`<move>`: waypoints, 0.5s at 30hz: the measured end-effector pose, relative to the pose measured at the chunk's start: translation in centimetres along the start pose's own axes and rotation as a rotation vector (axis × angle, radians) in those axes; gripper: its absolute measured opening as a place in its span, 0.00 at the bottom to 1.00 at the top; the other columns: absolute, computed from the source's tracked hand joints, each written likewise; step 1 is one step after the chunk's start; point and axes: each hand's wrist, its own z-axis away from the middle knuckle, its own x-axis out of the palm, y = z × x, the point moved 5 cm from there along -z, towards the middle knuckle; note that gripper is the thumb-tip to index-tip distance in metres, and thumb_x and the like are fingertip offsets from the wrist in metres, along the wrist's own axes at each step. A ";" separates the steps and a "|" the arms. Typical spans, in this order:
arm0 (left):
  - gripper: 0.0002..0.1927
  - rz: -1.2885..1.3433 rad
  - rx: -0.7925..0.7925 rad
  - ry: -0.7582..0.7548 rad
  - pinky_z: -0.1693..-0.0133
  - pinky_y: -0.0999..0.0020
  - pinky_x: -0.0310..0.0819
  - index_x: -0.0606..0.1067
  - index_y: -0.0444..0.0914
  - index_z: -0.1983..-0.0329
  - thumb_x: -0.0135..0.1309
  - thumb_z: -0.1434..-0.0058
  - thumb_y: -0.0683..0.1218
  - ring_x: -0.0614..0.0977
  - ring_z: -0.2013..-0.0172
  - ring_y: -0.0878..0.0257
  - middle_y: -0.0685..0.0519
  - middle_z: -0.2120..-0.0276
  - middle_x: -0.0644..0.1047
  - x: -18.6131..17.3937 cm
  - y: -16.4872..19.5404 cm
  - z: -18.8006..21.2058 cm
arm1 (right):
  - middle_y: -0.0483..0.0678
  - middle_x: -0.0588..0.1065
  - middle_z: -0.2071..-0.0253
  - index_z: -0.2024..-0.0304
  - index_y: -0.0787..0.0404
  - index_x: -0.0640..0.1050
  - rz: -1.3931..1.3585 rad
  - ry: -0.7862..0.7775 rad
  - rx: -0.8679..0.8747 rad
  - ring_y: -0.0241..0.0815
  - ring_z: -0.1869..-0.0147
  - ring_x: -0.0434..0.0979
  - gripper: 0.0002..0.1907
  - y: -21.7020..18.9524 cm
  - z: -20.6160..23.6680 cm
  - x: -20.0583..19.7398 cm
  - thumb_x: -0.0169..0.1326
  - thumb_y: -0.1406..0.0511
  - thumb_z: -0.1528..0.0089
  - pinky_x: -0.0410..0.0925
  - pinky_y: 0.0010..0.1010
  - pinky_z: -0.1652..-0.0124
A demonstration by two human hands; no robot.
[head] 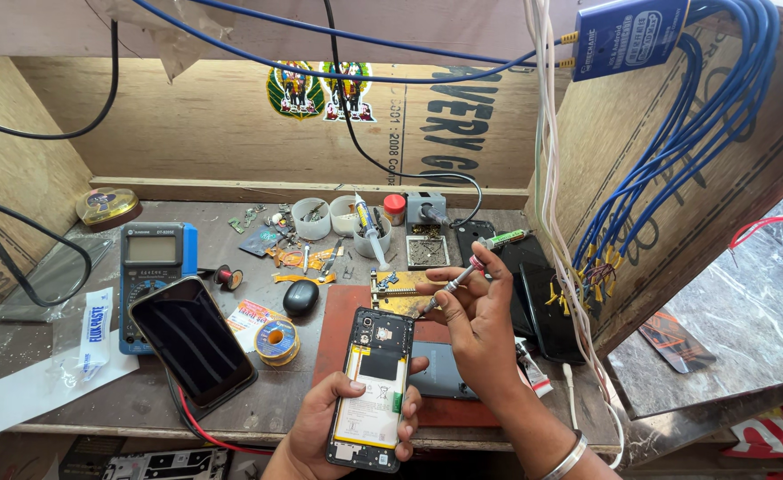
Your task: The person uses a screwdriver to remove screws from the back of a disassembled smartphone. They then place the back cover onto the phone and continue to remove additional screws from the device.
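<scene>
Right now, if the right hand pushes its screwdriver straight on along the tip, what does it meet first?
Probably the opened phone near its camera end; the right hand aims the screwdriver down-left, though depth is unclear.

The screwdriver (476,262) tip is too small to make out, so can't tell if it's touching anything on the board (397,289). The left hand (342,427) covers the lower edges of the opened phone (371,387), and the wrist gets cut off at the 6 o'clock edge. The blue box (627,31) at 1 o'clock runs off the top, and the little parts in the cups (331,216) at 12 o'clock are just a blur.
</scene>
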 end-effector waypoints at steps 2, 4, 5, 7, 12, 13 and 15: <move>0.42 0.022 -0.004 0.013 0.57 0.52 0.79 0.56 0.28 0.26 0.45 0.45 0.48 0.81 0.60 0.50 0.39 0.58 0.74 0.0 -0.1 0.0 | 0.60 0.72 0.44 0.29 0.55 0.48 -0.007 -0.004 -0.002 0.44 0.46 0.81 0.32 -0.1 0.0 -0.1 0.44 0.75 0.32 0.80 0.37 0.51; 0.42 0.027 -0.006 0.017 0.57 0.52 0.79 0.55 0.28 0.26 0.45 0.45 0.48 0.81 0.60 0.50 0.39 0.58 0.74 0.0 -0.1 0.0 | 0.60 0.72 0.44 0.29 0.55 0.48 -0.007 0.003 -0.002 0.44 0.46 0.80 0.33 -0.2 0.0 -0.1 0.44 0.75 0.32 0.80 0.37 0.50; 0.42 0.023 -0.006 0.014 0.57 0.52 0.79 0.55 0.28 0.26 0.45 0.45 0.48 0.81 0.60 0.50 0.39 0.58 0.74 0.1 -0.1 0.0 | 0.60 0.72 0.44 0.29 0.55 0.48 -0.007 0.005 -0.002 0.44 0.46 0.80 0.33 -0.2 0.0 -0.2 0.45 0.75 0.32 0.80 0.37 0.50; 0.43 0.024 -0.011 0.015 0.57 0.52 0.79 0.55 0.28 0.26 0.45 0.45 0.48 0.81 0.60 0.50 0.39 0.58 0.74 0.1 -0.1 0.1 | 0.60 0.72 0.44 0.29 0.55 0.48 -0.002 0.007 -0.006 0.44 0.46 0.80 0.32 -0.3 -0.1 -0.1 0.45 0.75 0.31 0.80 0.36 0.50; 0.43 0.003 -0.001 0.005 0.57 0.52 0.79 0.55 0.27 0.25 0.45 0.44 0.48 0.81 0.60 0.50 0.39 0.58 0.74 0.3 0.0 0.1 | 0.60 0.72 0.44 0.29 0.55 0.48 -0.009 0.013 -0.002 0.44 0.45 0.81 0.32 -0.4 -0.3 0.0 0.45 0.75 0.31 0.79 0.35 0.50; 0.43 0.005 -0.004 0.008 0.57 0.52 0.79 0.55 0.28 0.25 0.45 0.44 0.48 0.81 0.60 0.50 0.39 0.58 0.74 0.3 0.0 0.0 | 0.60 0.72 0.44 0.29 0.55 0.48 -0.004 0.010 -0.004 0.44 0.45 0.81 0.32 -0.4 -0.3 0.0 0.45 0.75 0.31 0.79 0.35 0.50; 0.43 0.008 -0.010 0.015 0.57 0.52 0.80 0.55 0.28 0.25 0.45 0.44 0.48 0.81 0.60 0.50 0.39 0.58 0.74 0.3 0.0 0.1 | 0.60 0.72 0.44 0.29 0.56 0.48 -0.006 0.008 -0.002 0.44 0.46 0.81 0.33 -0.3 -0.4 0.1 0.45 0.75 0.32 0.79 0.35 0.51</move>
